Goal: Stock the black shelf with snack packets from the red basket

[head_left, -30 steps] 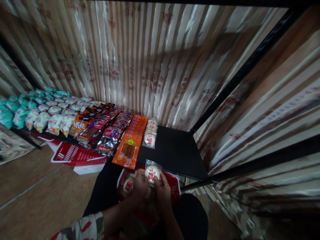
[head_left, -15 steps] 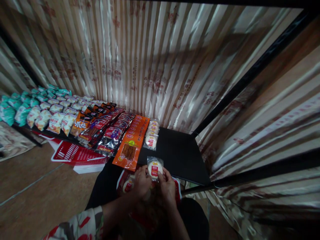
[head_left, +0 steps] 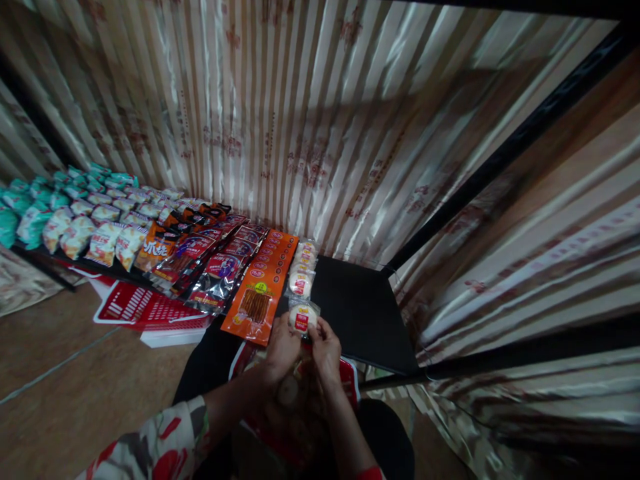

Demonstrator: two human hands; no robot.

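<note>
A round white cracker in a clear packet with a red label [head_left: 303, 319] is pinched at its sides by my two hands, over the front edge of the black shelf [head_left: 367, 313]. My left hand [head_left: 283, 345] is closed on its left edge, and my right hand [head_left: 326, 347] is closed on its right edge. Just behind it, a row of similar cracker packets [head_left: 302, 275] overlaps on the shelf. An orange snack pack [head_left: 259, 287] lies directly left of that row. Below my hands, a red basket [head_left: 353, 383] in my lap holds more round packets.
Dark red snack packs [head_left: 220, 270], white-and-orange bags [head_left: 104, 244] and teal bags [head_left: 34, 223] line the shelf leftward. A second red basket [head_left: 143, 308] stands on the floor. A black frame post [head_left: 480, 180] slants up at right before a striped curtain [head_left: 310, 120].
Both hands have moved forward and slightly left with the cracker packet, bringing it close to the front of the row. The view has shifted slightly.
</note>
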